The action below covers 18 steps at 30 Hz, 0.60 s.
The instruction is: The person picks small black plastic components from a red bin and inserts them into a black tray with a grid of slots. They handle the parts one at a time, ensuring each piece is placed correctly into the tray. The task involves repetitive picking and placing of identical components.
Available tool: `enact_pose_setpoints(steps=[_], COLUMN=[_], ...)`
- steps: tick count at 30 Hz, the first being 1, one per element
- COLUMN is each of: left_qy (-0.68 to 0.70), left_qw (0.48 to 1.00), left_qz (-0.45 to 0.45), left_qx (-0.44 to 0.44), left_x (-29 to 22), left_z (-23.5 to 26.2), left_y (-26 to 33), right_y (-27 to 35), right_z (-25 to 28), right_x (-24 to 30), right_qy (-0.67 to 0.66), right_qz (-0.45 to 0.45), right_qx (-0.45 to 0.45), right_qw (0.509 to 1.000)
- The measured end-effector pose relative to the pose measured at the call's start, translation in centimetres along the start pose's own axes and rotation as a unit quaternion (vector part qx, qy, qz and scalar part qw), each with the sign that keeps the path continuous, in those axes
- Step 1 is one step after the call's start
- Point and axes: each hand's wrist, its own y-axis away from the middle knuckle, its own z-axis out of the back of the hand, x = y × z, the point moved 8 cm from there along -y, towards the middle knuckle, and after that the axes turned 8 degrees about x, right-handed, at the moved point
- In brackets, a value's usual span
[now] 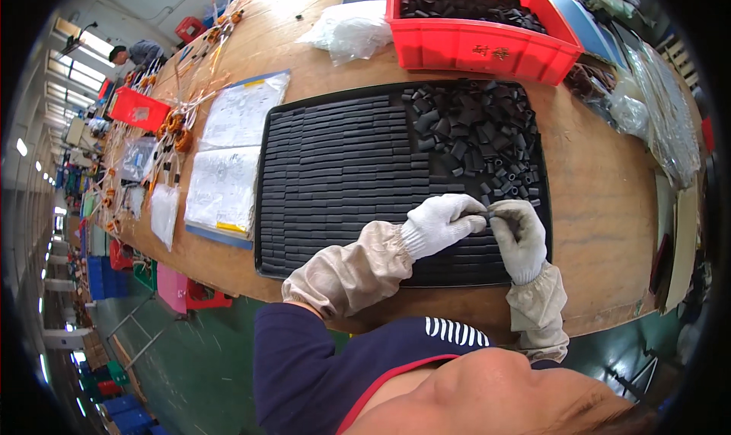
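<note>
A shallow black tray lies before me on the wooden table. Tight rows of short black tubes fill its left and middle. Loose short black tubes are heaped in its far right part. Over the tray's near right area, my left hand and my right hand, both in white gloves, meet fingertip to fingertip. Both are closed in a pinch, with a small dark piece between them that looks like one of the tubes, mostly hidden by the fingers. Beige sleeves cover both forearms.
Behind the tray stands a red bin of black pieces, beside a clear plastic bag. Papers in plastic sleeves lie to the left. Further left are wired coils and a small red bin. Wrapped sheets line the right edge.
</note>
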Motion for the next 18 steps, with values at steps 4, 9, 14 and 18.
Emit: enact_pose_setpoints(steps=[4, 9, 14, 18], left_qy=[0.159, 0.149, -0.066, -0.186], left_qw=[0.986, 0.988, 0.994, 0.973], left_qz=[0.046, 0.014, -0.078, -0.117], left_qx=[0.02, 0.023, -0.032, -0.065], left_x=[1.4, 0.9, -0.1, -1.0], left_z=[-0.3, -0.4, 0.2, 1.1], left_y=[0.1, 0.2, 0.1, 0.2], right_y=[-0.5, -0.8, -0.6, -0.4], right_z=[0.0, -0.1, -0.4, -0.8], right_x=[1.6, 3.2, 2.4, 2.4], right_qy=[0.031, 0.128, 0.169, 0.205], right_qz=[0.1, 0.162, 0.185, 0.222], right_qx=[0.009, 0.003, 0.004, -0.013], right_qw=[0.995, 0.978, 0.968, 0.953])
